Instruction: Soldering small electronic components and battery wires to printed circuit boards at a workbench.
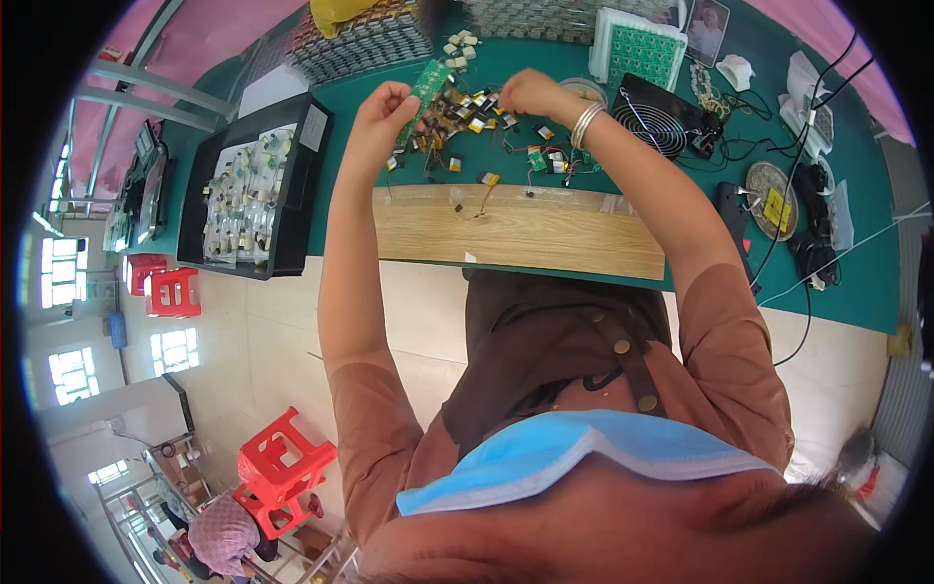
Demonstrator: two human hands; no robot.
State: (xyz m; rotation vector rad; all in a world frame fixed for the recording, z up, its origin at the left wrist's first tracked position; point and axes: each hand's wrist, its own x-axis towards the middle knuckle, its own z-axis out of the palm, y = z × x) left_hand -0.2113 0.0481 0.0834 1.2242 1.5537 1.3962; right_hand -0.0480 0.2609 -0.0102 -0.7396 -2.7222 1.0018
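My left hand (386,112) is closed round the edge of a long green circuit board (431,84), which stands tilted over the bench. Beside it lies a loose pile of small battery cells (479,109), silver with yellow and black ends and thin wires. At the pile's right edge is my right hand (533,94), its fingers drawn together. Whatever those fingertips hold is too small to make out. Nearer to me, a battery cell with wires (488,179) lies at the far edge of a wooden board (525,229). A small green circuit piece (536,158) sits among wired cells.
A black tray (309,146) of wired parts stands at the left. Farther back are a rack of green boards (642,54) and stacked trays (365,44). To the right sit a black fan (650,122), a round dish (772,200) with a yellow sponge, and trailing cables.
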